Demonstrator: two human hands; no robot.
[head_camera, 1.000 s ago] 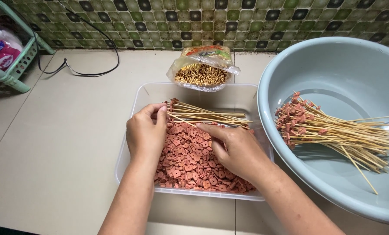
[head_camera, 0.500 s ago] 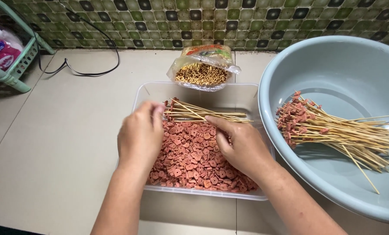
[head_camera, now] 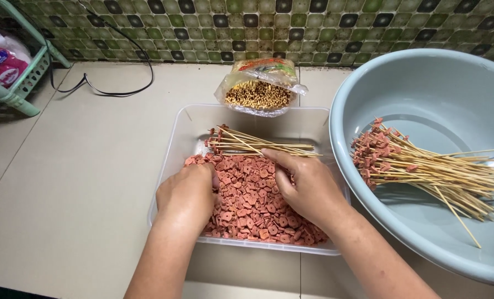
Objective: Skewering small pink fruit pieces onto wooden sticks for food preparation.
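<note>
Both my hands are down in the clear plastic tray (head_camera: 187, 128), on the heap of pinkish-red sausage slices (head_camera: 252, 206) filling its near half. My left hand (head_camera: 187, 195) is curled, fingers buried in the slices; my right hand (head_camera: 307, 188) pinches a bamboo skewer (head_camera: 258, 148) lying with others across the tray's far end. Right of the tray, the pale blue basin (head_camera: 424, 88) holds loaded skewers (head_camera: 418, 169)

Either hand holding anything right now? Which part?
Cannot be told. Left hand and right hand rest fingers-down in the red sliced sausage pieces inside the clear plastic tub; any grip is hidden beneath them.
</note>
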